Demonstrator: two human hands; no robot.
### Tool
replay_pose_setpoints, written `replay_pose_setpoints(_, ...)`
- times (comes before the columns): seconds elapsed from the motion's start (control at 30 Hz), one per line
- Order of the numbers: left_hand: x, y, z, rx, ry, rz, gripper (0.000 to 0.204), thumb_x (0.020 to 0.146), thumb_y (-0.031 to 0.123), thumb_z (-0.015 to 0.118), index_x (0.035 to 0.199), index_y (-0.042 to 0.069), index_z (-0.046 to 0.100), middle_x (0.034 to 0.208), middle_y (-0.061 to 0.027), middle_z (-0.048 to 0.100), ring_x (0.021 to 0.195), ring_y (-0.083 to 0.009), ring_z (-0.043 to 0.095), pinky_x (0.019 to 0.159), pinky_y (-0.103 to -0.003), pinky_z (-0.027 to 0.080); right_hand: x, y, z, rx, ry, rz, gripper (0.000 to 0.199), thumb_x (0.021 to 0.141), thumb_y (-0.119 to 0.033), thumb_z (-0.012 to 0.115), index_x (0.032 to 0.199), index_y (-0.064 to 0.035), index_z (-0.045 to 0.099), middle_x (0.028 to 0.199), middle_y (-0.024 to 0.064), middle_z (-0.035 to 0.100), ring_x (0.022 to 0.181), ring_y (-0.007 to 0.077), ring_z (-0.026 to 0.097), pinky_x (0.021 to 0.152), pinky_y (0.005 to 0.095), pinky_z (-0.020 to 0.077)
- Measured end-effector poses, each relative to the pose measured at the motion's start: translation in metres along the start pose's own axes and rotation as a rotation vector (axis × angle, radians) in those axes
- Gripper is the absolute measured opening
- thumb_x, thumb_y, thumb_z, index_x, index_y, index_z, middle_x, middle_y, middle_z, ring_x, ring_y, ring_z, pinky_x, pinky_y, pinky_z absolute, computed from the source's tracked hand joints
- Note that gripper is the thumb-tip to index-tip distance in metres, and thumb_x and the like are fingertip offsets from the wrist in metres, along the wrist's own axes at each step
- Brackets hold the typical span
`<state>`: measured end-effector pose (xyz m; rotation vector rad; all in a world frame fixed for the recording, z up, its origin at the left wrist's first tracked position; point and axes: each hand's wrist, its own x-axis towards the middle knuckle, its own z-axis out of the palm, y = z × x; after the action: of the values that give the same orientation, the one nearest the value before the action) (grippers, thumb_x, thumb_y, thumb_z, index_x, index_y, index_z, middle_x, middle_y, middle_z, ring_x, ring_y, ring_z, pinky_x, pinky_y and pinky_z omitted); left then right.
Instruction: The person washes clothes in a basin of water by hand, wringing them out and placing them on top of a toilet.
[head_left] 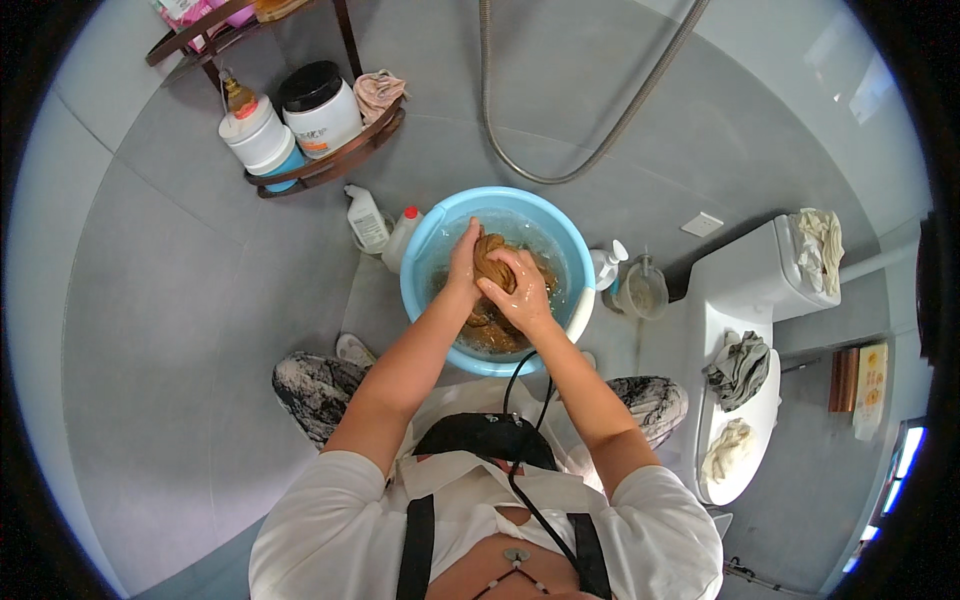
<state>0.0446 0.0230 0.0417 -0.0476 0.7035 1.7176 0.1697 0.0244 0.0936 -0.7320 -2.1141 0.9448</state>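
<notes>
Wringing a brown cloth [490, 262], both hands meet over a blue basin [432, 232] on the grey floor [190, 330]. The cloth is bunched into a wet, twisted lump above the water, with more brown fabric trailing down into the basin beneath it. The left hand [463, 262] presses against the cloth's left side, fingers curled round it. The right hand [522, 290] lies over the front and right of the lump, fingers closed tight on the fabric. The water in the basin looks cloudy and brownish.

Just left of the basin stand two bottles: a white one [366, 219] and one with a red cap [402, 238], touching the basin's rim. To the right of the basin sit a pump bottle [606, 266] and a clear jar [642, 290]. A toilet [745, 290] stands further right, with a grey rag [740, 368] and a pale rag [727, 448] on its lid and a cream cloth [820, 245] on the tank. A corner shelf [335, 165] at upper left carries a black-lidded tub [318, 108], a white jug [255, 133] and a pink cloth [379, 93]. A shower hose [610, 135] loops down the wall behind the basin.
</notes>
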Motion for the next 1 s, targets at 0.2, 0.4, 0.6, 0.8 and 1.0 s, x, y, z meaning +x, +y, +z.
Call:
replay_pose_setpoints(0.2,-0.006,-0.011,0.011,0.163,0.145,0.170,0.025,0.088,0.027,0.049,0.093,0.003,0.053,0.088,-0.0094,0.057,0.077,-0.0204,0.057,0.068,-0.036,0.048,0.012,0.011,0.015,-0.118,0.201,0.103,0.025,0.082,-0.024,0.053,0.096,-0.0045,0.057,0.088,0.0221,0.059,0.082,0.0398,0.057,0.071,0.0414,0.0448)
replay_pose_setpoints(0.4,-0.024,-0.021,0.023,0.419,0.218,0.165,0.035,0.090,0.026,0.046,0.107,-0.004,0.051,0.096,-0.0114,0.055,0.089,-0.0205,0.052,0.078,-0.034,0.042,0.025,0.053,-0.004,-0.228,0.061,0.396,0.037,0.086,-0.036,0.042,0.104,-0.0074,0.056,0.092,0.0240,0.059,0.088,0.0411,0.055,0.076,0.0445,0.0438)
replay_pose_setpoints(0.6,-0.011,0.031,-0.023,0.953,0.249,0.362,0.031,0.090,0.032,0.046,0.084,0.004,0.058,0.096,-0.0053,0.054,0.089,-0.0179,0.050,0.080,-0.028,0.038,0.009,0.075,-0.024,-0.233,-0.024,0.211,0.032,0.083,-0.029,0.052,0.112,-0.0138,0.052,0.104,0.0184,0.055,0.094,0.0381,0.053,0.078,0.0438,0.0438)
replay_pose_setpoints(0.8,-0.011,0.032,-0.053,1.678,0.009,0.529,0.018,0.084,0.017,0.053,0.095,0.003,0.054,0.099,-0.0125,0.054,0.101,-0.0276,0.050,0.086,-0.034,0.038,-0.019,0.075,-0.015,-0.606,-0.335,-0.004,0.059,0.074,-0.015,0.060,0.128,-0.0266,0.039,0.111,0.0121,0.047,0.098,0.0298,0.054,0.078,0.0376,0.0475)
replay_pose_setpoints(1.0,-0.012,-0.002,-0.084,2.149,-0.202,0.357,0.037,0.077,0.006,0.052,0.115,0.005,0.050,0.115,-0.0162,0.051,0.111,-0.0328,0.045,0.093,-0.039,0.037,-0.030,0.113,0.024,-0.940,-0.666,0.209,0.045,0.080,-0.015,0.051,0.124,-0.0247,0.043,0.115,0.0132,0.048,0.101,0.0301,0.054,0.078,0.0395,0.0472)
